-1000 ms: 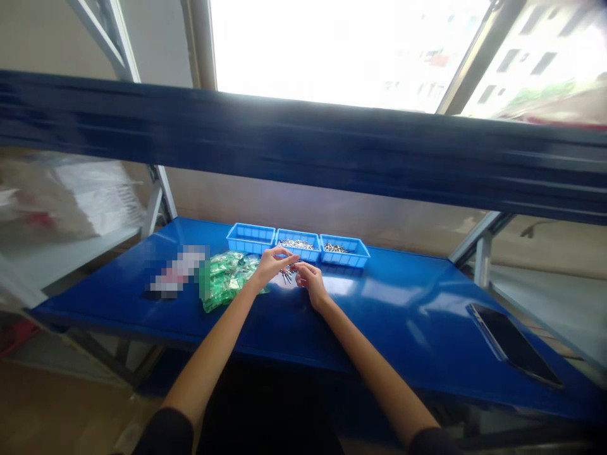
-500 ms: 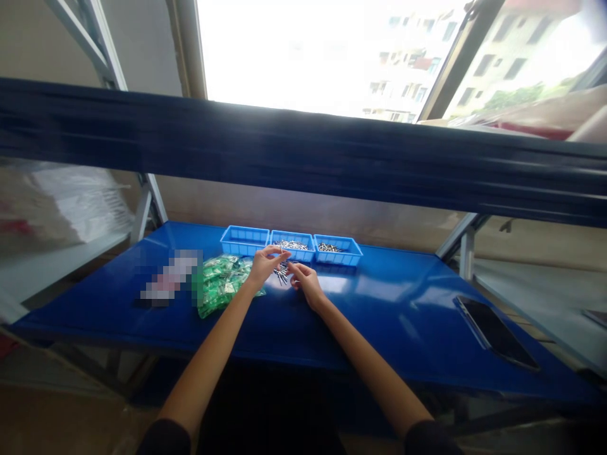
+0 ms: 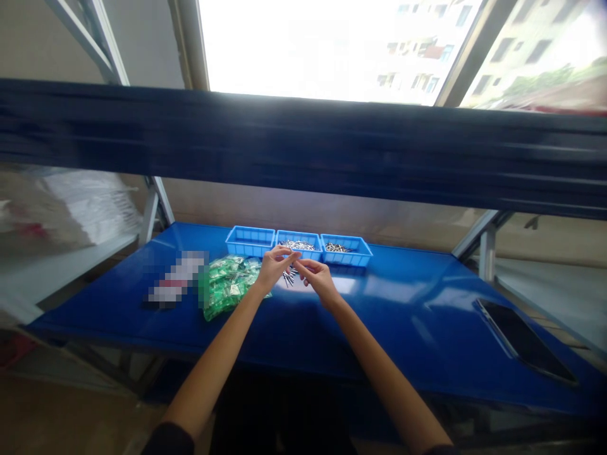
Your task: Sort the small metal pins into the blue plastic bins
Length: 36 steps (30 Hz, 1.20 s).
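My left hand [image 3: 274, 270] and my right hand [image 3: 318, 278] meet above the table, fingertips pinched and touching or nearly so. Whatever is between the fingers is too small to make out. Just below and behind them lies a loose pile of small, thin metal pieces [image 3: 289, 277], like screws or pins, partly hidden by the hands. Beyond stand three light blue bins: the left bin [image 3: 250, 251] shows no pieces, while the middle bin [image 3: 279, 237] and the right bin [image 3: 355, 258] hold small metal pieces. Green plastic packets [image 3: 226, 292] lie heaped beside my left hand.
A dark phone-like device [image 3: 526, 341] lies at the right of the blue table [image 3: 398, 328]. A blurred-out item [image 3: 177, 278] is on the left. A thick dark blue beam [image 3: 303, 148] crosses above the back of the table, with metal posts at both sides.
My hands have drawn closer, so the fingertips now meet where a small gap was before. The whole view has shifted slightly, moving the table's things to the right in the picture.
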Tool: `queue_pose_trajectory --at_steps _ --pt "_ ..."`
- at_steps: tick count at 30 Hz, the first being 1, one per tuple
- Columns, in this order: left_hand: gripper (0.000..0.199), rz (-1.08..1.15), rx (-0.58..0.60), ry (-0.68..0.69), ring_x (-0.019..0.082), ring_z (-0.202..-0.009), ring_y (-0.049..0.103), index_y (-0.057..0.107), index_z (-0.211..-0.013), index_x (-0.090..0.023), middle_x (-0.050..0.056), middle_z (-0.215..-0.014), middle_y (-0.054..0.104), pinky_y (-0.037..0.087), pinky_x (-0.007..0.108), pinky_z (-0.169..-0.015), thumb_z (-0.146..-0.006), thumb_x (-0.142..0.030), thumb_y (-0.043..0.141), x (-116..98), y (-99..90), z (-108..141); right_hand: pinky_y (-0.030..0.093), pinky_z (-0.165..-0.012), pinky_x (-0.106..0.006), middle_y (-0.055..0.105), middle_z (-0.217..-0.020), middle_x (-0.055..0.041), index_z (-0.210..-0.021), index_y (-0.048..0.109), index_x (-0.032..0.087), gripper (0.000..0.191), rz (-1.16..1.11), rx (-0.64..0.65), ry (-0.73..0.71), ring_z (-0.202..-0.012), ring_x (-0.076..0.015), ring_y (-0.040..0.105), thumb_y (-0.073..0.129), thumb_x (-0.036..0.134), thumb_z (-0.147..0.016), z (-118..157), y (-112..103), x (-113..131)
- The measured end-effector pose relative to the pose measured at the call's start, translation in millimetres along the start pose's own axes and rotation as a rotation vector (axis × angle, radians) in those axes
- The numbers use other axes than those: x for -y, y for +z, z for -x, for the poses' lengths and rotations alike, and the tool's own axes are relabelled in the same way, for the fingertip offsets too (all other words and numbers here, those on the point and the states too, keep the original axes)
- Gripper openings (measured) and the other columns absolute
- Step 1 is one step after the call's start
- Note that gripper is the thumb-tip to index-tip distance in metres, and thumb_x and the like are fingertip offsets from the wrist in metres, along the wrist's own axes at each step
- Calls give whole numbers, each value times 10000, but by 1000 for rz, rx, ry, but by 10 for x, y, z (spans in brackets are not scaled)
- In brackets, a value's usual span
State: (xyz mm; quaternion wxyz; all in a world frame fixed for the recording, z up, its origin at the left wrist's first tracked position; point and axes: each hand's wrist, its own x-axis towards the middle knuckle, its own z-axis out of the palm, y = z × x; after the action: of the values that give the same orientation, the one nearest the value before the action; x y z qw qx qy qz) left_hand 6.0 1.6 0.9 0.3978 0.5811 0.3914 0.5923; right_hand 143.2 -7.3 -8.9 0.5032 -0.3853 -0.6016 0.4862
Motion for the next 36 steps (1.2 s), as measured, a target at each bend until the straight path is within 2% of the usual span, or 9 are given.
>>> queue_pose_trajectory --at_steps 8,12,14,16,21,24,28,33,36 --pt "300 -54 -86 53 36 -521 511 690 -773 -145 57 -952 558 390 157 -393 -638 -411 728 2 -32 -16 364 -427 -228 639 -639 -40 -797 720 163 343 108 -126 -164 -504 -118 519 659 485 -695 6 -76 160" --pt "295 -69 66 2 18 -496 486 680 -744 -136 59 -978 552 423 171 -410 -629 -401 737 -9 -12 15 384 -446 -230 654 -669 -44 -730 693 161 333 117 -237 -213 -504 -114 532 647 490 -710 29 -74 213" --pt "291 -94 164 2 17 -496 483 685 -751 -137 64 -994 549 443 183 -423 -629 -396 739 3 -8 28 399 -458 -233 653 -661 -38 -712 677 165 338 115 -206 -224 -512 -119 543 640 501 -710 28 -68 212" --pt "289 -108 182 13 23 -513 494 689 -763 -139 67 -1008 545 455 189 -439 -633 -393 738 15 -19 31 424 -486 -239 659 -685 -40 -709 670 170 339 120 -176 -257 -552 -133 569 628 506 -718 17 -69 199" --pt "290 -69 28 -19 47 -570 524 680 -780 -150 61 -989 555 429 172 -441 -643 -401 727 0 -64 10 457 -539 -253 673 -743 -55 -748 685 171 331 176 -222 -255 -593 -141 588 616 494 -735 -22 -125 153" --pt "298 -44 16 -32 36 -536 506 671 -781 -146 60 -987 566 405 169 -422 -645 -406 722 -18 -61 3 448 -493 -251 677 -728 -57 -762 687 164 351 208 -157 -200 -519 -123 557 626 507 -720 -32 -159 119" --pt "304 -38 -7 -43 26 -492 498 663 -769 -132 69 -983 582 378 165 -393 -650 -405 721 -1 -43 2 470 -503 -256 683 -725 -63 -771 699 163 358 272 -95 -189 -543 -134 575 654 510 -694 -32 -169 86" --pt "541 -103 -135 -72 31 -444 508 606 -1108 -181 79 -987 616 337 159 -349 -634 -401 744 84 -81 -30 454 -403 -236 671 -687 -72 -795 694 145 411 213 -158 -125 -502 -136 570 638 538 -689 -59 -213 106" --pt "496 -109 -228 -69 48 -418 505 618 -1053 -145 60 -814 644 322 161 -342 -663 -437 712 136 -138 -74 470 -395 -233 668 -691 -77 -802 695 137 417 183 -174 -110 -511 -140 580 651 532 -674 -101 -264 116"
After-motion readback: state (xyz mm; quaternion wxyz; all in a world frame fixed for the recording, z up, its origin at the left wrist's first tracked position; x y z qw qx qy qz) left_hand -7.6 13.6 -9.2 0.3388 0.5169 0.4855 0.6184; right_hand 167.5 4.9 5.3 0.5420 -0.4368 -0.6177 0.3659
